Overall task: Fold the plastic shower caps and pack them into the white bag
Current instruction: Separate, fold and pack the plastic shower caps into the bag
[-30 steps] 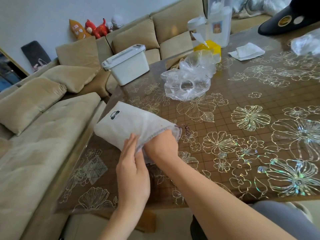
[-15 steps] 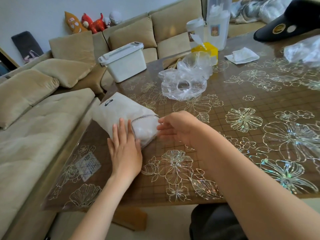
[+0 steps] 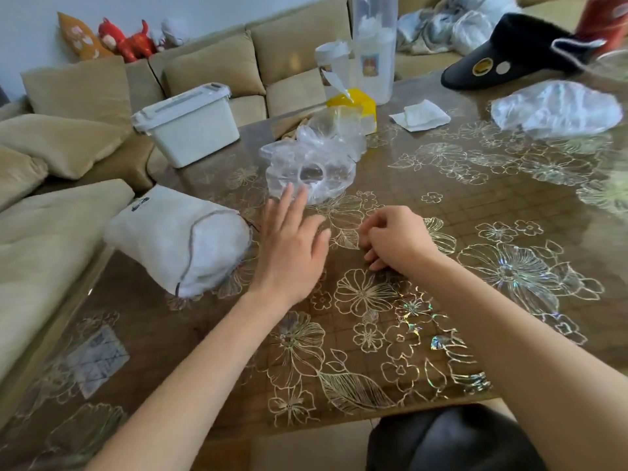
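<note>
The white bag (image 3: 176, 239) lies on its side at the table's left edge, bulging, its mouth facing right. Nothing touches it. My left hand (image 3: 292, 243) hovers just right of the bag with fingers straight, the fingertips reaching the near edge of a clear plastic shower cap (image 3: 311, 169) that lies crumpled in a small pile. My right hand (image 3: 394, 237) rests on the table with fingers loosely curled and holds nothing. Another clear shower cap (image 3: 557, 108) lies far right.
A white lidded box (image 3: 187, 122) stands at the table's back left corner. A yellow tissue box (image 3: 355, 103), clear containers (image 3: 373, 45), a folded tissue (image 3: 421, 115) and a black slipper (image 3: 509, 54) sit further back. A beige sofa (image 3: 51, 212) borders the left side.
Both hands left the white bag. My left hand moved right and forward towards the clear shower cap pile; my right hand, inside the bag a second ago, drew back onto the table.
</note>
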`<state>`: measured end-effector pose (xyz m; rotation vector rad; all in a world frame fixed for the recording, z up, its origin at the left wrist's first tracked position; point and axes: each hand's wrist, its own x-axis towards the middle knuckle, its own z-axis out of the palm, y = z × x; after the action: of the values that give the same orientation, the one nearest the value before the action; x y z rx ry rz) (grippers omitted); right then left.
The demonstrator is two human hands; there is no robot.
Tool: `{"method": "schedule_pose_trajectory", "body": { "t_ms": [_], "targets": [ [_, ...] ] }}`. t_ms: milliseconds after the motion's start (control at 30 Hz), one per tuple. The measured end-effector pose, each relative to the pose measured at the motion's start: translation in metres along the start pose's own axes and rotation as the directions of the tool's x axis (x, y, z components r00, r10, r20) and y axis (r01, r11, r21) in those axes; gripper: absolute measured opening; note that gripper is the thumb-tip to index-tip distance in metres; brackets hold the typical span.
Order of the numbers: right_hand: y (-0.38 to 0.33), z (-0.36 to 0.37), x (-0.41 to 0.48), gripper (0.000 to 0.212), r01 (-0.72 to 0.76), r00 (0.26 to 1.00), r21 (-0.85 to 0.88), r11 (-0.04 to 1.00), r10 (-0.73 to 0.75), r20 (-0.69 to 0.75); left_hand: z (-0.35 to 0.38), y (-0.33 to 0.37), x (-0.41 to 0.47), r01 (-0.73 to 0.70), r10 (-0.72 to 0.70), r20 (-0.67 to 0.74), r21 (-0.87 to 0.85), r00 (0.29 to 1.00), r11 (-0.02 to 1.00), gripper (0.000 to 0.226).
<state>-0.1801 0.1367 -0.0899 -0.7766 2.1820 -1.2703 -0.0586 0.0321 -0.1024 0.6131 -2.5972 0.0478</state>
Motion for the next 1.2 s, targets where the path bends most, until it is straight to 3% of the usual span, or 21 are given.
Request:
{"method": "schedule_pose_trajectory", "body": {
  "t_ms": [100,167,233,300,400,500,600,667,700,834,934,1000,1034,1134,1200],
  "targets": [
    [0.002,-0.004,-0.005,0.026,0.089,0.996,-0.075,0.993,-0.089,0.002,0.036,0.018,0.051,0.154,-0.15,0.279,0.008,0.948,0.988,0.046],
    [0.002,-0.006,-0.007,0.026,0.148,0.989,-0.119,0.982,-0.148,0.008,0.052,0.016,0.074,0.234,-0.238,0.361,0.055,0.902,0.971,0.05],
    [0.003,-0.012,-0.01,0.023,0.185,0.983,-0.161,0.969,-0.184,0.023,0.058,0.014,0.088,0.261,-0.27,0.315,0.069,0.91,0.963,0.048],
    [0.007,-0.022,-0.01,0.022,0.182,0.983,-0.193,0.964,-0.186,-0.001,0.052,0.019,0.089,0.263,-0.261,0.168,0.012,0.951,0.965,0.04],
    [0.018,-0.041,-0.008,0.03,0.084,0.989,-0.116,0.99,-0.097,-0.115,0.023,0.035,0.075,0.2,-0.247,-0.106,-0.333,0.963,0.922,0.019],
    [0.03,-0.06,-0.008,0.052,-0.017,0.996,0.252,0.968,0.039,-0.085,-0.025,0.053,0.062,0.175,-0.388,-0.206,-0.642,0.898,0.746,0.005],
    [0.035,-0.078,-0.014,0.081,-0.124,0.992,0.651,0.749,0.086,0.091,-0.072,0.061,0.056,0.162,-0.48,-0.044,-0.912,0.876,0.378,0.015],
    [0.035,-0.086,-0.019,0.093,-0.187,0.972,0.694,0.696,0.027,0.235,-0.087,0.059,0.05,0.181,-0.462,0.09,-0.971,0.882,0.156,0.016],
    [0.033,-0.087,-0.021,0.087,-0.196,0.955,0.685,0.702,-0.022,0.296,-0.09,0.056,0.046,0.199,-0.459,0.121,-0.972,0.88,0.126,0.015],
    [0.023,-0.08,-0.032,0.043,-0.22,0.916,0.665,0.714,-0.082,0.392,-0.074,0.047,0.028,0.323,-0.516,0.223,-0.94,0.827,0.111,0.016],
    [0.019,-0.07,-0.033,0.017,-0.153,0.97,0.562,0.813,0.013,0.245,-0.051,0.04,0.009,0.423,-0.581,0.234,-0.88,0.779,0.214,0.016],
    [0.021,-0.065,-0.034,0.009,-0.046,0.998,0.232,0.972,0.035,0.051,-0.035,0.036,-0.009,0.502,-0.603,0.234,-0.802,0.763,0.323,0.018],
    [0.022,-0.064,-0.033,0.01,-0.01,1.0,0.044,0.999,0.011,-0.023,-0.029,0.034,-0.017,0.532,-0.595,0.242,-0.759,0.766,0.376,0.017],
    [0.025,-0.063,-0.035,0.031,0.028,0.987,-0.348,0.937,-0.081,-0.137,-0.023,0.033,-0.035,0.525,-0.542,0.18,-0.609,0.821,0.594,0.026],
    [0.021,-0.06,-0.039,0.036,0.088,0.941,-0.492,0.866,-0.234,-0.243,-0.029,0.034,-0.038,0.366,-0.424,-0.034,-0.448,0.905,0.816,0.035]
  ]
}}
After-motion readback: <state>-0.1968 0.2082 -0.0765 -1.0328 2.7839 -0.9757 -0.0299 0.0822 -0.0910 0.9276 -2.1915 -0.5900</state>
